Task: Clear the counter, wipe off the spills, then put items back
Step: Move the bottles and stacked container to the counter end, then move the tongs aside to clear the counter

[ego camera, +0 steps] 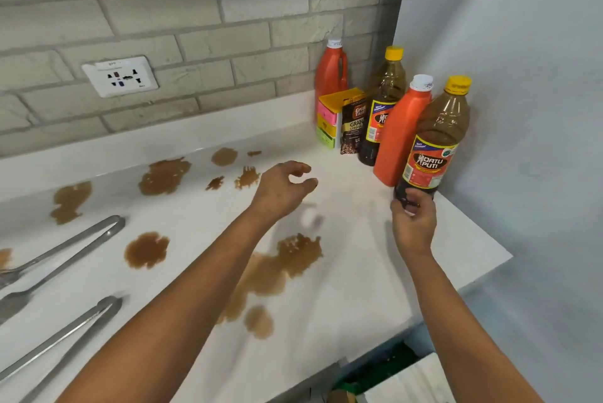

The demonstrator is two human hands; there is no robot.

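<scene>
Bottle (437, 138) leans cap-up toward the wall; my right hand (412, 223) grips its base, left hand (280, 190) hovers loosely unclenched nearby.

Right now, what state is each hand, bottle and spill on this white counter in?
Left hand: loosely curled, holding nothing, above the counter.
Right hand: grips the base of the near bottle.
Near yellow-capped brown Datu Puti bottle: capped, tilted.
Near orange white-capped bottle: capped, leaning.
Far yellow-capped brown bottle: capped, upright.
Far orange bottle: capped, upright.
Brown spills: unwiped.
White counter: stained.
</scene>
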